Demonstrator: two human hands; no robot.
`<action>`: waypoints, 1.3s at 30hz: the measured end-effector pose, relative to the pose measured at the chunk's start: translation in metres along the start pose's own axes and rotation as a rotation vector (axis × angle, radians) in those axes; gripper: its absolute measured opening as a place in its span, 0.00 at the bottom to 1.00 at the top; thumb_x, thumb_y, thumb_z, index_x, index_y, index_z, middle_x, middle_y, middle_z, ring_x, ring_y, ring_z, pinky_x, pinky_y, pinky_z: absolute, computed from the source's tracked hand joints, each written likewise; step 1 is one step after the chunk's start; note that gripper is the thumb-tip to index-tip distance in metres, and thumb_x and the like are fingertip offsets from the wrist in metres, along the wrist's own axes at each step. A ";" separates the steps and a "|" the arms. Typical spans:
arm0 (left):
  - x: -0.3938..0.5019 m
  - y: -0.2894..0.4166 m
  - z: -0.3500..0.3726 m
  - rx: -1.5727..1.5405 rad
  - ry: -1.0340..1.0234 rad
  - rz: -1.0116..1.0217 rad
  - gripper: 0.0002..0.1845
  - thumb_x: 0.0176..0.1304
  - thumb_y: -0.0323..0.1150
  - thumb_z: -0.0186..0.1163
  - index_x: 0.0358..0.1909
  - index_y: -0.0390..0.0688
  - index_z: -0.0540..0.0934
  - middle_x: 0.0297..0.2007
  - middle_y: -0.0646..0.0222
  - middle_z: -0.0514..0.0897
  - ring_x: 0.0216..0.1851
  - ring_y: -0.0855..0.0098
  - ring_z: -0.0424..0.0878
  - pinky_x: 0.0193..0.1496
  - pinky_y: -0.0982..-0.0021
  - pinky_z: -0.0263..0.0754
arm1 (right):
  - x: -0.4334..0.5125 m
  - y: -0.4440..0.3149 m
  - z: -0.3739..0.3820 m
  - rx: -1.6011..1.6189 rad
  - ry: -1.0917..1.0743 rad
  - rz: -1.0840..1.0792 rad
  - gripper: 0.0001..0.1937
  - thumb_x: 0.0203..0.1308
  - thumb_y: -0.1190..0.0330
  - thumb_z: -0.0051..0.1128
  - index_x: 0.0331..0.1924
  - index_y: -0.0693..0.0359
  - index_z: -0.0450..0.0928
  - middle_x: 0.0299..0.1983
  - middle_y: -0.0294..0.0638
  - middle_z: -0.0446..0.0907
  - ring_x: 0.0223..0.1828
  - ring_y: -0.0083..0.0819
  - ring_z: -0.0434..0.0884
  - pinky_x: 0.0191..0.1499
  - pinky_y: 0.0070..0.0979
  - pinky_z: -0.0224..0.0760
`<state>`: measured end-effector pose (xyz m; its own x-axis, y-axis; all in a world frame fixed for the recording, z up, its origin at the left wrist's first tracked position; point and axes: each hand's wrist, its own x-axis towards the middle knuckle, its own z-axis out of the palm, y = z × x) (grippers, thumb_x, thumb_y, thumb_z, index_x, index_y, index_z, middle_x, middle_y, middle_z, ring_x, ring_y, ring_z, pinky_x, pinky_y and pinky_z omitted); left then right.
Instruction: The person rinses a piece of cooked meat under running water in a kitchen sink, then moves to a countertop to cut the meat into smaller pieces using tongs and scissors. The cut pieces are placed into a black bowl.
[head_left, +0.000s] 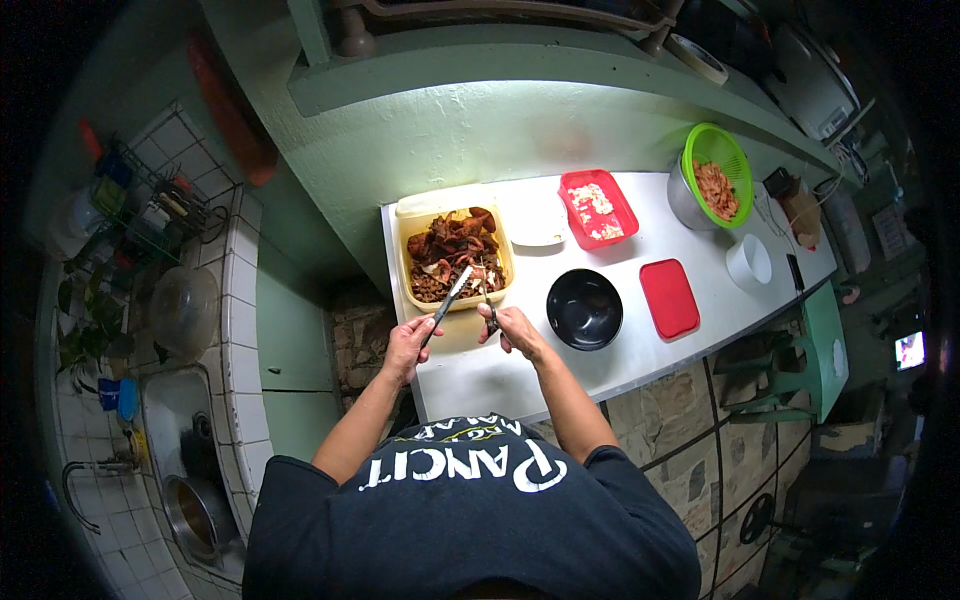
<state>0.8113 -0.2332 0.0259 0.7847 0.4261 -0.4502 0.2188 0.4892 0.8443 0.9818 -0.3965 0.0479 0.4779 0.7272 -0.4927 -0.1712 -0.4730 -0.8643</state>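
Note:
My left hand (409, 346) grips the handle of a pair of kitchen tongs (453, 296), whose pale tips reach over a square yellow plastic tub (457, 305). Dark reddish-brown meat (454, 240), some pieces large and some cut small, fills much of this tub. In my right hand (514, 330) is a pair of scissors (490, 319), its blades pointing into the tub beside the tong tips. Whether tongs or blades hold a piece is too small to tell. A glossy black bowl (585, 309) stands to the right of my right hand.
Behind the bowl are a white plate (538, 225) and a red container with pale food bits (598, 210). Further right lie a red lid (670, 299), a white cup (748, 262) and a green strainer of orange-pink food (739, 150) on a metal pot. A tiled sink (176, 397) is at left.

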 end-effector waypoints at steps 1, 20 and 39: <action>-0.001 -0.001 0.001 0.000 0.000 -0.004 0.17 0.66 0.36 0.56 0.54 0.39 0.75 0.31 0.71 0.82 0.11 0.86 0.63 0.13 0.84 0.53 | 0.000 -0.002 0.001 -0.014 0.020 0.006 0.33 0.54 0.37 0.52 0.20 0.64 0.80 0.18 0.40 0.79 0.08 0.21 0.66 0.11 0.20 0.57; 0.004 -0.001 0.009 0.043 0.008 0.046 0.17 0.66 0.36 0.57 0.53 0.40 0.76 0.32 0.72 0.81 0.12 0.86 0.63 0.14 0.84 0.54 | -0.005 0.002 0.002 0.124 -0.018 -0.011 0.31 0.55 0.39 0.53 0.20 0.64 0.77 0.19 0.42 0.80 0.08 0.21 0.64 0.10 0.20 0.55; 0.008 0.009 0.013 0.104 0.010 0.019 0.15 0.66 0.35 0.56 0.50 0.39 0.77 0.29 0.72 0.80 0.12 0.86 0.62 0.14 0.84 0.53 | 0.001 0.015 0.011 0.149 0.196 -0.140 0.23 0.56 0.51 0.64 0.13 0.53 0.67 0.11 0.29 0.67 0.09 0.14 0.61 0.12 0.14 0.48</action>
<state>0.8277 -0.2353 0.0338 0.7836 0.4422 -0.4364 0.2633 0.3999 0.8779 0.9706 -0.3975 0.0328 0.6611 0.6632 -0.3510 -0.2093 -0.2862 -0.9350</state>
